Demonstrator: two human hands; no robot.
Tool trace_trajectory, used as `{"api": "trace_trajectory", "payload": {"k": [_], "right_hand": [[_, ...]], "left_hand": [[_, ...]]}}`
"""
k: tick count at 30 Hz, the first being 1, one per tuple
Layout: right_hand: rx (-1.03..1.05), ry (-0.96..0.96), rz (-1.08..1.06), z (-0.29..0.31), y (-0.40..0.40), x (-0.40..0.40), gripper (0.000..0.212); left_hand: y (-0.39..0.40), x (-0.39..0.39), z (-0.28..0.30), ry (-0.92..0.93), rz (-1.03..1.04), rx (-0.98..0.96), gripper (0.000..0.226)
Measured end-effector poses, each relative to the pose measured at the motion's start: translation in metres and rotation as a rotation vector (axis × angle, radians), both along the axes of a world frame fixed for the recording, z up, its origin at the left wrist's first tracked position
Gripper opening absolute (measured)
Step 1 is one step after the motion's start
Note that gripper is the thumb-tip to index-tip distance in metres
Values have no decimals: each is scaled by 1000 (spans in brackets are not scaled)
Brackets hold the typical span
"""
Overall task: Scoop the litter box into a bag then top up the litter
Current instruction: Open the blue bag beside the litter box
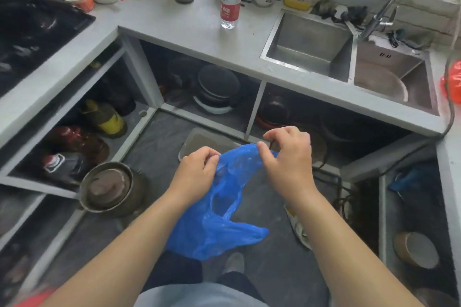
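Both hands are on the blue bag [219, 209], at its upper edge: the left hand [197, 169] pinches the left side, the right hand [287, 159] pinches the right, and the rest hangs limp toward the person's feet. The litter box [199, 142] sits on the floor just beyond the hands, slightly left, partly hidden by them. I'd say the left hand is nearer it; the bag's mouth looks not yet open.

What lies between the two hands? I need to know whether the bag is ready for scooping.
In the head view, the bunched top of the blue bag spans between the left hand and right hand; both pinch it, its mouth not visibly open.
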State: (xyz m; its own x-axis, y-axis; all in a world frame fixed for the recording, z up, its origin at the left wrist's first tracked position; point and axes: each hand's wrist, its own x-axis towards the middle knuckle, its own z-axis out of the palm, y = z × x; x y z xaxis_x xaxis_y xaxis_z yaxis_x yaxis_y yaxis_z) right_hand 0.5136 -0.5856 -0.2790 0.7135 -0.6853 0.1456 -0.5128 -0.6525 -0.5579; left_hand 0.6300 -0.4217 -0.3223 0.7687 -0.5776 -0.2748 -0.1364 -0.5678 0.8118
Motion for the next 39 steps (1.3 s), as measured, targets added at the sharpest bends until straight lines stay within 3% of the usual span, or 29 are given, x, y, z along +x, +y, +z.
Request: {"api": "trace_trajectory", "payload": {"k": [3, 7, 12, 18, 22, 28, 34, 39], "right_hand": [[-131, -80, 85, -13, 21, 23, 13], [-24, 154, 168, -54, 27, 62, 34], [-167, 312, 124, -107, 21, 103, 41], [61, 356, 89, -186, 18, 117, 40], [249, 350, 48, -261, 0, 124, 48], [349, 341, 286, -396, -24, 112, 79], [360, 216, 259, -537, -56, 102, 37], [295, 182, 275, -625, -82, 107, 30]], "left_hand": [[5, 18, -20, 81, 113, -7, 19], [5, 48, -55, 255, 190, -84, 19], [-4, 87, -115, 501, 206, -206, 21], [-19, 104, -184, 630, 196, -288, 27], [-33, 104, -255, 595, 130, -293, 36], [-65, 101, -372, 569, 112, -330, 43], [-90, 111, -495, 313, -36, -165, 53], [-111, 129, -565, 164, -175, 35, 41]]}}
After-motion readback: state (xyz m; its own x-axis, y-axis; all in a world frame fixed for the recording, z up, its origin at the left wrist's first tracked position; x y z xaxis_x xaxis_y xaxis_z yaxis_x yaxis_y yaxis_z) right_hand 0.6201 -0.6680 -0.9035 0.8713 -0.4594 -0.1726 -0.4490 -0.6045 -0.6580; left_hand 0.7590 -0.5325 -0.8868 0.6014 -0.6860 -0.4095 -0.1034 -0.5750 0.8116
